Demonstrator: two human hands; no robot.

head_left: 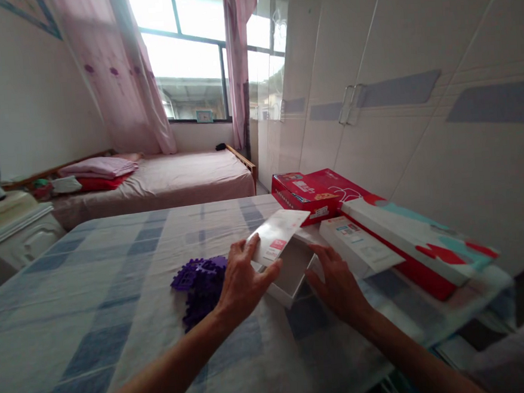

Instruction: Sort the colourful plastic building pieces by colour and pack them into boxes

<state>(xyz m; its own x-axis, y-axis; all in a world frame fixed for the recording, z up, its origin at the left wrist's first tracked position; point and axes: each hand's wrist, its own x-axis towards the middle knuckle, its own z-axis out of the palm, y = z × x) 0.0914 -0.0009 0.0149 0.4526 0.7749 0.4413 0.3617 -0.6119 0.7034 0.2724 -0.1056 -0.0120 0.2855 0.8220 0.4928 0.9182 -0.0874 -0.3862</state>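
My left hand [244, 281] grips the white lid [277, 234] of a small box, holding it tilted above the open white box base [294, 269]. My right hand [337, 281] rests with its fingers curled against the right side of the box base. The inside of the base looks empty. A pile of purple interlocking foam pieces [200, 284] lies just left of my left hand on the blue-and-white checked cloth [115, 272].
A flat white box [359, 246] lies right of the open box. Red boxes [309, 193] and a long red-and-white box [422, 239] are stacked at the right edge. Wardrobe doors [394, 103] stand right. A bed [166, 179] and window are behind.
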